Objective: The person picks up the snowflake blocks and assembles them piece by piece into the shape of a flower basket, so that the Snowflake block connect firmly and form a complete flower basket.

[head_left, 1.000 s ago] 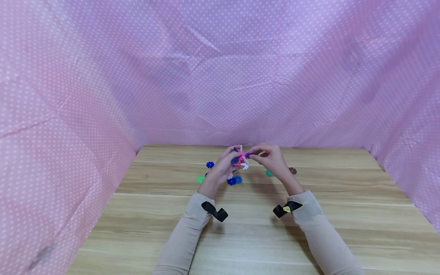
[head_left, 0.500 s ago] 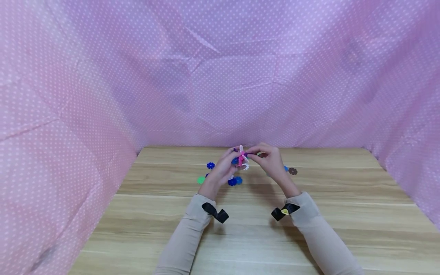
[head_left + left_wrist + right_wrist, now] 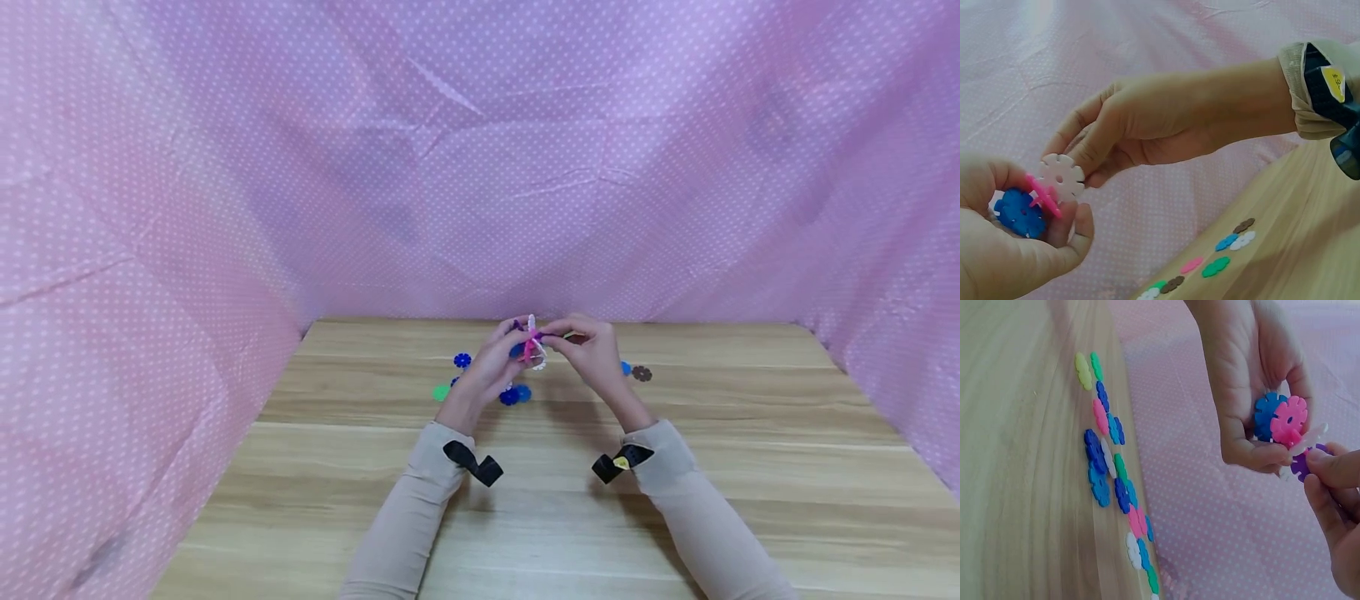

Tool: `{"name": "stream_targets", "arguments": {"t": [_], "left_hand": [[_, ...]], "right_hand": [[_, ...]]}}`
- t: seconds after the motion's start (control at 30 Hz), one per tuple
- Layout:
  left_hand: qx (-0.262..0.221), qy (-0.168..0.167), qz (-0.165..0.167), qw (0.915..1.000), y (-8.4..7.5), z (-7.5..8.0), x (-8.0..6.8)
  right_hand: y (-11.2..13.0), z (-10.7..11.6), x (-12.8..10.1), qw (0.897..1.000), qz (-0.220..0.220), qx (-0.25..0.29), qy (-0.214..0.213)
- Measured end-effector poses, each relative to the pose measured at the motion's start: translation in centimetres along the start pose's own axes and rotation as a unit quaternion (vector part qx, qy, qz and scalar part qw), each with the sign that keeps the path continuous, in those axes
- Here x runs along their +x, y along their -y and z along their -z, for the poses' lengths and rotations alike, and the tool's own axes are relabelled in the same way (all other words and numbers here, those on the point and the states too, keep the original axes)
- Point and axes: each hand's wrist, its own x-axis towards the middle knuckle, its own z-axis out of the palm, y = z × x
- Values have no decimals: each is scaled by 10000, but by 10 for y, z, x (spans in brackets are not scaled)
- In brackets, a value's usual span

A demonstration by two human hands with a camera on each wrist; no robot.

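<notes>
My left hand point(image 3: 487, 371) holds a small cluster of toy discs point(image 3: 529, 348) up above the table point(image 3: 525, 500), fingers curled round it. In the left wrist view that cluster shows a blue disc point(image 3: 1019, 213), a pink disc point(image 3: 1044, 197) slotted across it, and a white disc point(image 3: 1061, 177) on top. My right hand point(image 3: 592, 354) pinches the white disc's edge between thumb and forefinger; in the right wrist view a purple disc point(image 3: 1300, 464) sits just under those fingertips point(image 3: 1329, 465).

Compared with a second ago, both hands have stayed in nearly the same spot over the far middle of the table, and the cluster is still between them. My right hand has shifted a little inward, so a blue disc point(image 3: 625, 367) on the table to its right now shows beside the brown disc point(image 3: 641, 373), and the green one seen there earlier is hidden. The loose discs point(image 3: 517, 393) under my left hand lie as before.
</notes>
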Motion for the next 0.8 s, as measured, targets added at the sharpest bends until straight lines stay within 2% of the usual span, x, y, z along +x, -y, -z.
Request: {"name": "stream_targets", "arguments": {"t": [0.17,0.37,0.43,0.53,0.67,0.8], "left_hand": [[337,-20,30,9994,-6,-3,-3],[504,-809,-102,9954,-8,-1,-2],[538,-939,-77,9941,-8,-1,-2],[587,-902,-32,9942,-8,0,-2],[549,-814,-6,9952,-8,1,-4],[476,-965,20,9942,-9,3,-6]], "right_hand": [[-5,10,2,9981,-423,358,268],[1,14,3,9937,-534,395,902],[3,11,2,9919,-509,402,1092],[4,6,0,9911,-470,416,1174],[5,4,0,9929,-412,169,1105],[6,14,2,9898,-589,-79,1294]]}}
